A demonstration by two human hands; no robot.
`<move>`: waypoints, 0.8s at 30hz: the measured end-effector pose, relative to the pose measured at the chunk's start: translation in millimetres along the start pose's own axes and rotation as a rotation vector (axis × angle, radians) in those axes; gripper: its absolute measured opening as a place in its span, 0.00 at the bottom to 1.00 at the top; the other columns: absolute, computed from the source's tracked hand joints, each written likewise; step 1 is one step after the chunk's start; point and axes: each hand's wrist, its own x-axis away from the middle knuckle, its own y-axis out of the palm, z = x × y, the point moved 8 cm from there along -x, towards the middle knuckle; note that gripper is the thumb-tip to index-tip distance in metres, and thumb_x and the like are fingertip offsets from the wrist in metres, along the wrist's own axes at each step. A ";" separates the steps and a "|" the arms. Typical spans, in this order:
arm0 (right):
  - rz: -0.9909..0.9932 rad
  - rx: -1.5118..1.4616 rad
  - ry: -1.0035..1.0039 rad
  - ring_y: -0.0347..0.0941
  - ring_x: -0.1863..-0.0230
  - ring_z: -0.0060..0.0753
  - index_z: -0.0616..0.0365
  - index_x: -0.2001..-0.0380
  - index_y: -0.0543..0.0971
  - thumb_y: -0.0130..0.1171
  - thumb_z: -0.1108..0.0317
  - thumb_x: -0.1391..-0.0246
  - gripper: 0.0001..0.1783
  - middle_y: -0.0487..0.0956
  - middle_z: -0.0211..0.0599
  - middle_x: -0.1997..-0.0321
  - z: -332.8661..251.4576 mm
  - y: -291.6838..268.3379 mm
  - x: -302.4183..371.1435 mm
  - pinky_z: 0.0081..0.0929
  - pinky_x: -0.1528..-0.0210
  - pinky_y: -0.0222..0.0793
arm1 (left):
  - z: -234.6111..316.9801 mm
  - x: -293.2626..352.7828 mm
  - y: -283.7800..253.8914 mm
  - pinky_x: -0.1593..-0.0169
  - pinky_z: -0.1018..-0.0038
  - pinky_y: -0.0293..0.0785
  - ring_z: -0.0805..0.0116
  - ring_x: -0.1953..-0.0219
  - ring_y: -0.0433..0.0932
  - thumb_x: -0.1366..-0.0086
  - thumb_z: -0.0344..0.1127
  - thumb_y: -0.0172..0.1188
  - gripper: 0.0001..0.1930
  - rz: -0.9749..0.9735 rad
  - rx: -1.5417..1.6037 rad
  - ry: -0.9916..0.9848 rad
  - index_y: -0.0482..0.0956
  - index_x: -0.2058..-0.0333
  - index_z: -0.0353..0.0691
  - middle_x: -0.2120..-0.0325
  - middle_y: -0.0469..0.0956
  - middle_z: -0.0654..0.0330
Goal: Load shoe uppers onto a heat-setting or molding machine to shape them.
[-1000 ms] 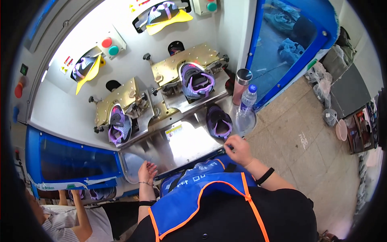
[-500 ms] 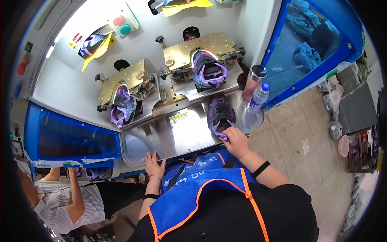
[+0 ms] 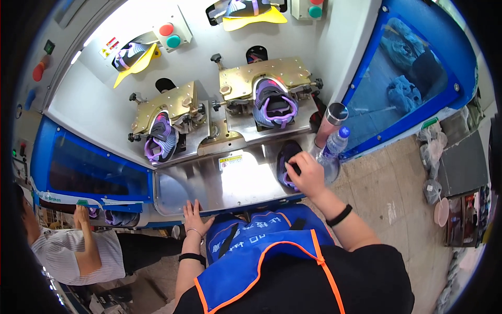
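Note:
A dark sneaker with purple trim (image 3: pixel 282 166) lies on the right part of the shiny metal ledge. My right hand (image 3: pixel 307 171) is over its opening, fingers bent and closed at the shoe's collar; the hand hides much of the shoe. At the ledge's front edge, my left hand (image 3: pixel 194 220) rests with fingers spread and holds nothing. Beyond the ledge, one purple and black sneaker (image 3: pixel 161 140) sits toe-in under the left brass-coloured clamp plate (image 3: pixel 164 107). A second sneaker (image 3: pixel 275 107) sits likewise under the right clamp plate (image 3: pixel 261 76).
A pink tumbler (image 3: pixel 329 125) and a clear water bottle with a blue cap (image 3: pixel 334 144) stand right of the loose shoe. Blue-framed side panels (image 3: pixel 94 178) flank the machine. Red and green buttons (image 3: pixel 170 35) are on its back wall. Another person (image 3: pixel 89 251) works at the left.
My right hand has shifted from the loose shoe's heel to above its opening. My left hand stays at the ledge's edge. The whole view has shifted slightly.

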 end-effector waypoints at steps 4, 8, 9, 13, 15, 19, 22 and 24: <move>0.022 -0.084 0.246 0.72 0.73 0.39 0.60 0.81 0.72 0.57 0.62 0.42 0.17 0.73 0.35 0.77 51.9 2.0 14.4 0.35 0.73 0.64 | 0.0 -5.3 2.6 0.31 0.58 0.51 0.39 0.30 0.42 0.52 0.52 0.70 0.54 -0.094 0.051 0.009 0.47 0.31 0.52 0.30 0.40 0.45; 0.267 -0.460 0.821 0.72 0.73 0.32 0.60 0.76 0.73 0.53 0.54 0.38 0.20 0.76 0.31 0.74 149.6 5.9 125.7 0.35 0.75 0.62 | -5.6 -11.3 5.5 0.31 0.57 0.50 0.38 0.31 0.42 0.53 0.51 0.71 0.55 -0.070 0.105 0.060 0.46 0.31 0.53 0.30 0.39 0.45; 0.405 -0.509 1.144 0.72 0.72 0.32 0.59 0.72 0.73 0.51 0.50 0.38 0.21 0.75 0.33 0.72 168.8 5.8 167.8 0.34 0.71 0.65 | -8.1 -11.5 6.3 0.31 0.57 0.50 0.38 0.31 0.42 0.53 0.51 0.71 0.55 -0.062 0.099 0.060 0.47 0.31 0.53 0.30 0.39 0.45; 0.497 -1.036 2.015 0.73 0.57 0.40 0.59 0.58 0.69 0.50 0.45 0.40 0.25 0.72 0.41 0.58 149.5 38.1 252.1 0.39 0.49 0.69 | -7.8 -8.8 5.3 0.31 0.56 0.50 0.38 0.31 0.41 0.54 0.49 0.72 0.56 -0.060 0.101 0.048 0.46 0.31 0.53 0.30 0.38 0.45; 0.329 -1.203 1.906 0.68 0.49 0.45 0.57 0.51 0.67 0.51 0.46 0.42 0.27 0.68 0.45 0.52 152.0 57.0 233.8 0.45 0.43 0.63 | -5.4 -7.4 3.9 0.31 0.57 0.50 0.38 0.30 0.41 0.54 0.49 0.72 0.57 -0.065 0.085 0.036 0.45 0.31 0.53 0.30 0.37 0.46; 0.254 -1.228 1.855 0.66 0.43 0.47 0.55 0.43 0.65 0.54 0.47 0.43 0.31 0.67 0.46 0.45 175.9 93.9 232.1 0.52 0.41 0.61 | 2.8 -9.5 -1.7 0.31 0.57 0.50 0.39 0.30 0.40 0.54 0.48 0.72 0.56 -0.081 0.059 0.024 0.45 0.31 0.52 0.30 0.37 0.46; 0.103 -1.207 1.693 0.68 0.46 0.44 0.56 0.45 0.65 0.53 0.48 0.42 0.29 0.69 0.41 0.48 166.4 87.1 244.8 0.53 0.47 0.63 | 5.2 -4.4 -3.2 0.31 0.57 0.49 0.38 0.30 0.40 0.54 0.48 0.72 0.56 -0.109 0.057 -0.002 0.45 0.31 0.51 0.30 0.37 0.46; 0.054 -1.054 1.685 0.70 0.51 0.39 0.56 0.50 0.68 0.53 0.51 0.41 0.24 0.70 0.37 0.53 118.4 55.9 225.5 0.46 0.52 0.65 | 1.6 -1.0 -1.7 0.30 0.56 0.48 0.38 0.31 0.40 0.54 0.49 0.72 0.57 -0.134 0.035 -0.028 0.44 0.31 0.50 0.30 0.37 0.45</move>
